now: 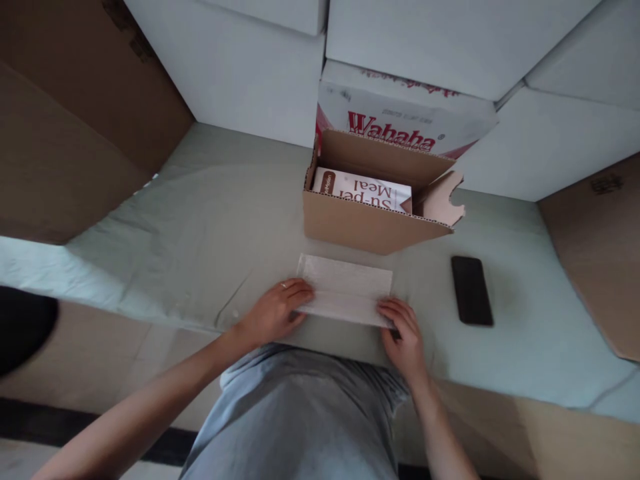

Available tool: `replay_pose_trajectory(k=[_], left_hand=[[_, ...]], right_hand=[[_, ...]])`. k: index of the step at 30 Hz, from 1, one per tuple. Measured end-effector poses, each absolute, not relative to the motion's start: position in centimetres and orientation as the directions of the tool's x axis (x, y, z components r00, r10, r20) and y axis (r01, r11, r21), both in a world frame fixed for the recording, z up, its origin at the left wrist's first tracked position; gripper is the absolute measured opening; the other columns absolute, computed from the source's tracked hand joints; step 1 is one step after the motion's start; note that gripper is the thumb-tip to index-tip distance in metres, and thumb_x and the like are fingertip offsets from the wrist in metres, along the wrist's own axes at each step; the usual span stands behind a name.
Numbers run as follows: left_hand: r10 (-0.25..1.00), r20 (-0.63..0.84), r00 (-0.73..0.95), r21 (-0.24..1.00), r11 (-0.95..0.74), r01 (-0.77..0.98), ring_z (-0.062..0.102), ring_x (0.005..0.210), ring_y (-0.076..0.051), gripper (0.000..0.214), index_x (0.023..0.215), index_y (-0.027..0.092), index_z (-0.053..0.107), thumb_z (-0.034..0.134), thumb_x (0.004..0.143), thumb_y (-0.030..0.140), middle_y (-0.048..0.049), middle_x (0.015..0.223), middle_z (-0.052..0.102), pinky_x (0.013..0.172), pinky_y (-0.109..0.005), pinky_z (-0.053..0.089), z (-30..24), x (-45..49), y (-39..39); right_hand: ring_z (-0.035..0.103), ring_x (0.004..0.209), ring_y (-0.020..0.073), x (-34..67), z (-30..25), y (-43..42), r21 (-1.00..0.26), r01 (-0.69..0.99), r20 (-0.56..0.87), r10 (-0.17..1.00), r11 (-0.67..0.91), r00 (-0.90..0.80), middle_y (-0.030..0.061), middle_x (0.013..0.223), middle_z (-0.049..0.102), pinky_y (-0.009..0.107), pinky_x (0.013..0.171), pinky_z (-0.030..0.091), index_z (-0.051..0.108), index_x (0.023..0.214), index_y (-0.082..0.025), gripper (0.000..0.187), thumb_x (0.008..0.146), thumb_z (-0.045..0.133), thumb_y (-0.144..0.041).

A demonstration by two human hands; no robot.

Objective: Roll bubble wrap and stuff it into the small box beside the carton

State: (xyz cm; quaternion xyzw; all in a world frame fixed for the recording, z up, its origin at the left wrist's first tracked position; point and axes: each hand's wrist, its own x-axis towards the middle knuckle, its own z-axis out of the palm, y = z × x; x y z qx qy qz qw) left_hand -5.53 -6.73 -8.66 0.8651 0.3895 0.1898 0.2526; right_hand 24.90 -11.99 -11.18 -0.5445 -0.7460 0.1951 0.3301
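Observation:
A flat white sheet, like foam wrap (pixel 346 287), lies on the pale green tabletop (pixel 210 220) right in front of me. My left hand (pixel 276 311) rests on its left end with fingers curled over the near edge. My right hand (pixel 403 331) pinches its near right corner. Just behind the sheet stands a small open brown cardboard box (pixel 370 223) holding a white carton printed "Su-per Meal" (pixel 363 190). Whether the sheet's near edge is lifted I cannot make out.
A black phone (pixel 471 291) lies face down to the right of the sheet. Large white boxes, one marked "Wahaha" (pixel 395 120), are stacked along the back. Brown cartons stand at the far left (pixel 65 133) and right (pixel 600 247).

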Motion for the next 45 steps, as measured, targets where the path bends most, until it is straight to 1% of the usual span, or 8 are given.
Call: replay_pose_trajectory(k=[7, 11, 23, 28, 34, 38, 41, 45], left_hand=[[0.942, 0.054, 0.33, 0.787, -0.243, 0.567, 0.063, 0.089, -0.018, 0.023, 0.102, 0.017, 0.062, 0.049, 0.089, 0.03, -0.0077, 0.097, 0.068, 0.081, -0.034, 0.053, -9.8, -5.7, -5.6], [0.981, 0.091, 0.169, 0.693, -0.185, 0.697, 0.064, 0.082, -0.018, 0.029, 0.112, 0.016, 0.059, 0.05, 0.088, 0.029, -0.0083, 0.101, 0.069, 0.077, -0.033, 0.053, -10.7, -4.5, -4.9], [0.971, 0.097, 0.22, 0.354, -0.24, 0.904, 0.065, 0.065, -0.017, 0.034, 0.123, 0.015, 0.051, 0.041, 0.093, 0.029, -0.0071, 0.079, 0.069, 0.063, -0.027, 0.048, -11.2, -4.0, -3.7], [0.958, 0.205, 0.201, 0.323, -0.26, 0.91, 0.06, 0.099, -0.028, 0.043, 0.126, 0.01, 0.047, 0.046, 0.091, 0.034, -0.0164, 0.102, 0.064, 0.086, -0.042, 0.047, -9.1, -3.7, -3.9], [0.793, 0.164, 0.587, 0.384, -0.599, 0.702, 0.029, 0.136, -0.03, 0.047, 0.135, 0.014, 0.038, 0.044, 0.088, 0.02, -0.0156, 0.143, 0.039, 0.108, -0.049, 0.03, -8.4, 0.5, -8.3], [0.8, 0.041, 0.599, 0.406, -0.561, 0.721, 0.032, 0.135, -0.032, 0.049, 0.134, 0.01, 0.04, 0.047, 0.087, 0.024, -0.018, 0.142, 0.041, 0.11, -0.054, 0.023, -9.8, 1.9, -9.5], [0.767, 0.056, 0.639, 0.445, -0.592, 0.672, 0.036, 0.133, -0.029, 0.043, 0.13, 0.011, 0.044, 0.044, 0.089, 0.021, -0.0158, 0.139, 0.046, 0.111, -0.052, 0.023, -10.2, 0.7, -8.8], [0.649, 0.122, 0.751, 0.548, -0.675, 0.494, 0.039, 0.131, -0.024, 0.041, 0.128, 0.016, 0.048, 0.04, 0.088, 0.018, -0.0115, 0.135, 0.051, 0.114, -0.047, 0.022, -10.0, -2.1, -7.5]], right_hand=[[0.061, 0.091, 0.0201, 24.0, -11.6, -10.8, -0.756, 0.654, 0.123, 0.976, -0.027, 0.182, 0.0102, 0.101, 0.064, 0.037, 0.078, 0.051, 0.051, 0.12, -0.019, 0.037, 0.086, 0.053, -0.034], [0.06, 0.079, 0.0196, 23.3, -11.6, -9.5, -0.726, 0.687, 0.161, 0.962, -0.036, 0.221, 0.0068, 0.083, 0.063, 0.036, 0.071, 0.05, 0.044, 0.127, -0.017, 0.048, 0.085, 0.054, -0.038], [0.054, 0.076, 0.0219, 22.7, -11.7, -7.7, -0.449, 0.891, 0.292, 0.954, 0.071, 0.071, 0.0059, 0.073, 0.06, 0.041, 0.075, 0.046, 0.059, 0.107, -0.017, 0.028, 0.09, 0.044, -0.034], [0.054, 0.074, 0.0225, 22.9, -11.4, -7.3, -0.431, 0.899, 0.272, 0.961, 0.074, 0.051, 0.0075, 0.071, 0.061, 0.041, 0.074, 0.046, 0.062, 0.102, -0.015, 0.028, 0.089, 0.045, -0.033], [0.055, 0.064, 0.0195, 21.5, -10.5, -8.3, -0.57, 0.821, 0.087, 0.991, -0.037, 0.106, 0.0034, 0.063, 0.059, 0.036, 0.066, 0.048, 0.064, 0.101, -0.016, 0.029, 0.085, 0.051, -0.035], [0.061, 0.073, 0.0184, 20.6, -9.7, -10.4, -0.685, 0.729, -0.024, 0.999, 0.001, -0.025, 0.0069, 0.082, 0.066, 0.034, 0.069, 0.051, 0.063, 0.103, -0.019, 0.024, 0.087, 0.048, -0.03], [0.06, 0.093, 0.0212, 21.2, -9.1, -11.6, -0.696, 0.7, 0.096, 0.987, 0.158, -0.127, 0.0083, 0.096, 0.064, 0.04, 0.082, 0.051, 0.058, 0.112, -0.022, 0.029, 0.087, 0.045, -0.02], [0.036, 0.131, 0.0287, 22.1, -9.0, -11.9, -0.601, 0.717, 0.154, 0.932, 0.351, -0.327, 0.0141, 0.137, 0.04, 0.055, 0.102, 0.038, 0.039, 0.135, -0.024, 0.056, 0.081, 0.05, -0.013]])
